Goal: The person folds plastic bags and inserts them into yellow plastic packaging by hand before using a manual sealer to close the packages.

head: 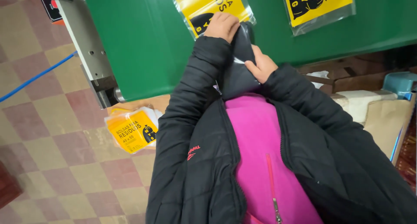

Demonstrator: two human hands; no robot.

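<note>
Hands are working together on a dark, smooth bundle (238, 72) of folded plastic, held upright against the chest at the edge of the green worktop (143, 41). Left hand (222, 26) is curling over the bundle's top end, fingers closed on it. Right hand (260, 65) is pressing on the bundle's side, fingers together, thumb along a glossy crease. Just above the left hand, a clear, shiny packet (204, 4) with a yellow printed insert is lying flat on the worktop; a second packet (317, 4) is lying well to its right. A stack of similar yellow packets (132, 130) is resting on the checkered tile floor (52, 133). A blue cable (34, 78) is crossing the tiles.
</note>
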